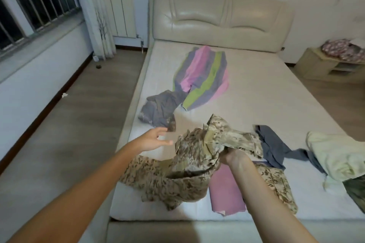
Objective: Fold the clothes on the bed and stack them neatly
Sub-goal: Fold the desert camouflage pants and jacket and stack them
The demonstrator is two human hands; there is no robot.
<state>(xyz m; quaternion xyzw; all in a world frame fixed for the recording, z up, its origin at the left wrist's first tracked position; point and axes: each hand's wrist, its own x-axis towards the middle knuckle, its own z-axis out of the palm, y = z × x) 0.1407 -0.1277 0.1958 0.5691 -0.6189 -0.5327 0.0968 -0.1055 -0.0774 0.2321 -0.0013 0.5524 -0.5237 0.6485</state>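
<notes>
Gripping a wad of camo jacket [197,165] in the right hand [235,157], hoisted off the bed [266,92] at the near edge with the tail resting on it, probably to let it hang and untangle. Holding the left hand [155,141] open, fingers spread, at 9 o'clock of the bundle, touching nothing, likely hunting a free edge. Not folded yet: striped cloth [203,77] at 12 o'clock, grey shirt [160,108] at 11.

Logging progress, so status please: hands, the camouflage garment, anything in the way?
Right hand grips bunched camouflage garment, partly raised. Left hand open beside it. Pink cloth lies underneath.
</notes>
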